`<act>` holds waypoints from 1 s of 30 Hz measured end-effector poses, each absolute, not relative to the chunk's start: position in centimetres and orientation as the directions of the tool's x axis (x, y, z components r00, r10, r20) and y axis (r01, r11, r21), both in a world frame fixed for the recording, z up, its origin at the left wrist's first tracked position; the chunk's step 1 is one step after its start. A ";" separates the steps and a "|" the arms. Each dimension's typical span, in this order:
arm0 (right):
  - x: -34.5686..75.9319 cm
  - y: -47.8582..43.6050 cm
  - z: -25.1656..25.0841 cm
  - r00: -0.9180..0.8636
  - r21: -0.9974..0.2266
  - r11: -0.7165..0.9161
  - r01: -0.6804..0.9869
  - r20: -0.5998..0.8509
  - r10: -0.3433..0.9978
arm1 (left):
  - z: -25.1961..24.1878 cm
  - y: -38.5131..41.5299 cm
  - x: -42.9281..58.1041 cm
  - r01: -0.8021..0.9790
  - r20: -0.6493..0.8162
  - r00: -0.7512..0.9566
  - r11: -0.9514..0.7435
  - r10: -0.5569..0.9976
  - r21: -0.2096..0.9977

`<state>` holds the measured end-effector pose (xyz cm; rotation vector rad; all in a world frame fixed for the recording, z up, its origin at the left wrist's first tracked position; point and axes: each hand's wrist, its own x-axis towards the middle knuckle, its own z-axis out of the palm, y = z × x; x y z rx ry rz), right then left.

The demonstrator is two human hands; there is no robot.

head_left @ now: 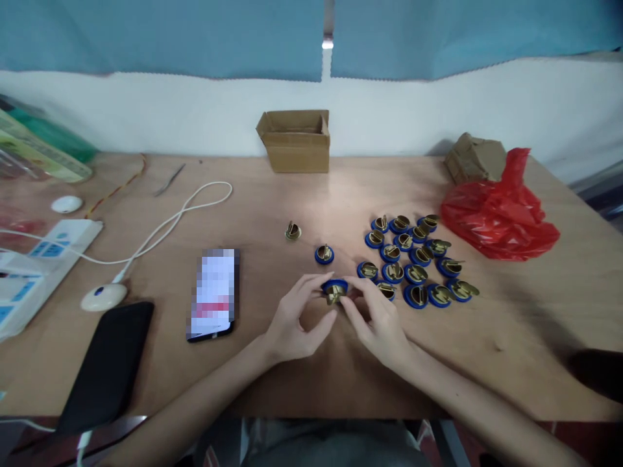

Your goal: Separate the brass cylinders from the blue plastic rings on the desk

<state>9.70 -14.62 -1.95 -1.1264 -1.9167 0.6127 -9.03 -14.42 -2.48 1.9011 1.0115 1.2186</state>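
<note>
My left hand (294, 321) and my right hand (377, 324) meet over the wooden table (302, 376), both pinching one blue ring with a brass insert (335, 289). Fingers of each hand curl around its edges. Just right of my hands lies a cluster of several blue rings with brass inserts (418, 259). One more blue ring piece (324, 254) sits alone just beyond my hands. A bare brass insert (293, 231) lies farther back to the left.
A lit phone (214, 293) and a dark phone (109, 363) lie left of my hands, with a white charger puck and cable (103, 296). A small cardboard box (295, 141) stands at the back, a red plastic bag (496, 211) at the right, a power strip (43, 259) far left.
</note>
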 end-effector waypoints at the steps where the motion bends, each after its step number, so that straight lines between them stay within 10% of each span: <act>1: 9.7 -14.6 -2.1 -0.268 -0.728 0.487 0.483 0.406 0.874 | -2.5 -14.5 -8.9 0.201 0.394 0.253 -0.447 0.884 0.872; 13: 9.7 -14.5 -2.3 -0.246 -0.764 0.517 0.386 0.455 0.856 | -4.1 -15.0 -8.5 -0.048 0.254 0.214 -0.249 0.943 0.967; 30: 9.8 -14.7 -2.3 -0.257 -0.732 0.538 0.418 0.473 0.843 | -4.1 -15.2 -8.9 0.144 0.311 0.269 -0.357 0.912 0.923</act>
